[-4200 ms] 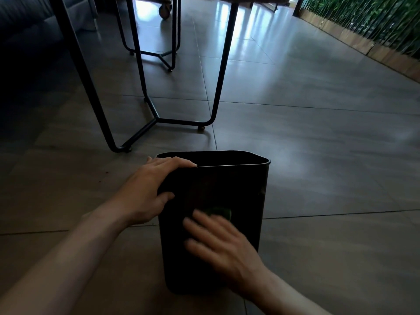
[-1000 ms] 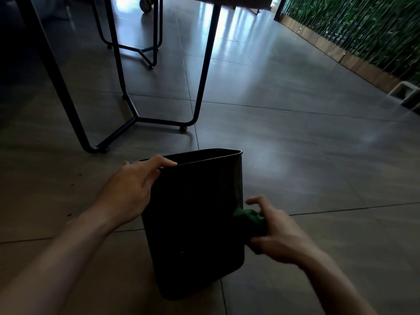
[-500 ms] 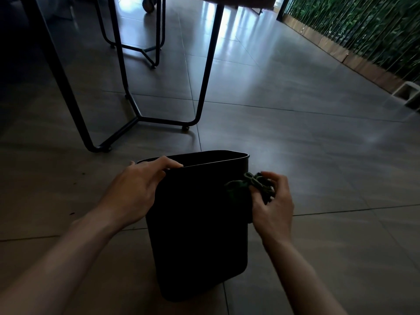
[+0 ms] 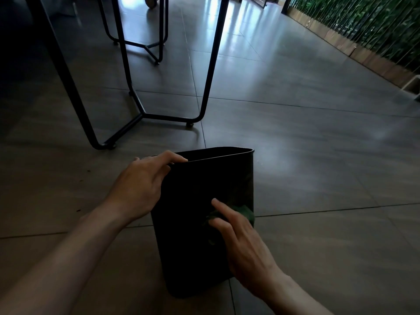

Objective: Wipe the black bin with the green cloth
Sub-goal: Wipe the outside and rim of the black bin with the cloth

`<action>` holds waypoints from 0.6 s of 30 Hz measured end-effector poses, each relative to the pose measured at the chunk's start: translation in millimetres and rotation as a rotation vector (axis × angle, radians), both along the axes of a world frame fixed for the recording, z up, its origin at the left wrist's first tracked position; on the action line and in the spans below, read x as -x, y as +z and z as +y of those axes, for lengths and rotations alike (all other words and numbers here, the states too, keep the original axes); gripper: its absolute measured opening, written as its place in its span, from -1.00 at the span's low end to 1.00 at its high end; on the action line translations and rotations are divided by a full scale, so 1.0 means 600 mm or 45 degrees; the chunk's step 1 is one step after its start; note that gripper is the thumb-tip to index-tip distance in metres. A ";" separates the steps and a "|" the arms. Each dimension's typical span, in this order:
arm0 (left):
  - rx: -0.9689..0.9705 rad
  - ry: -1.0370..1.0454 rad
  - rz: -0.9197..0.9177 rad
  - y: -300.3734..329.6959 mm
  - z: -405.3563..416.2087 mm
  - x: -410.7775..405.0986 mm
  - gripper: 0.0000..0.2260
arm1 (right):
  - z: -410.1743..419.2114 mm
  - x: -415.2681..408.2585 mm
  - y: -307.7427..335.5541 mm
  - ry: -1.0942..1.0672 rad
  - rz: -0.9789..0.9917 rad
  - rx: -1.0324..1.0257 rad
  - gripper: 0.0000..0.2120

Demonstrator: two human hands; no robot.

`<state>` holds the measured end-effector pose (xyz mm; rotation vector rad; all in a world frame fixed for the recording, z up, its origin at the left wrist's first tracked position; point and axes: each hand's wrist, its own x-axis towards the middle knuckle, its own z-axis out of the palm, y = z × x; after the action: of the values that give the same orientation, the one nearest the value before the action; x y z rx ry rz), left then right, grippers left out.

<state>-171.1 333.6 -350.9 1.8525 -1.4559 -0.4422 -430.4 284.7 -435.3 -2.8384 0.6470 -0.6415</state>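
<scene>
Standing upright on a gray tiled floor (image 4: 318,178), the black bin (image 4: 193,212) occupies the lower middle of the head view, its open top facing up and its near wall turned toward the viewer. The left hand (image 4: 138,189) grips the bin's near left top corner: the fingers (image 4: 168,156) curl over the rim while the thumb lies against the outer wall just below, so the rim is pinched between them. The right hand (image 4: 245,244) rests on the near wall, low and toward the bin's right edge, with its fingers extended and slightly spread, pressing the green cloth (image 4: 246,212) flat against the wall. Only a bunched portion of the cloth shows beyond the fingertips, at the right edge of the bin roughly halfway up its height; the remainder is covered by the hand or lost in shadow, and whether the thumb also holds the cloth cannot be told. Both bare forearms enter from the bottom of the picture. Beyond the bin, well apart from it, stand the black metal legs of a table (image 4: 209,64), joined by a bar near the floor, with a second similar frame (image 4: 145,45) farther back. Along the upper right runs a wall of green plants (image 4: 368,26) above a wooden border (image 4: 354,51).
</scene>
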 end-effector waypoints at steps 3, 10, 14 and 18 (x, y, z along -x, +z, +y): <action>-0.001 -0.025 0.014 0.001 0.001 0.003 -0.70 | -0.022 -0.033 0.033 -0.022 -0.209 0.033 -0.59; 0.001 -0.054 -0.003 0.001 0.008 0.007 -0.70 | -0.060 -0.123 0.069 -0.163 -0.410 0.171 -0.50; 0.005 -0.046 -0.003 0.001 0.007 0.005 -0.70 | -0.022 -0.084 -0.004 -0.080 -0.121 0.452 -0.49; 0.004 -0.019 0.026 0.000 0.005 0.001 -0.70 | 0.011 -0.016 -0.089 0.225 0.143 0.662 -0.51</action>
<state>-171.8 336.4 -351.0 1.8305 -1.4568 -0.4648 -421.0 291.4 -488.9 -3.3791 0.2611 -0.7079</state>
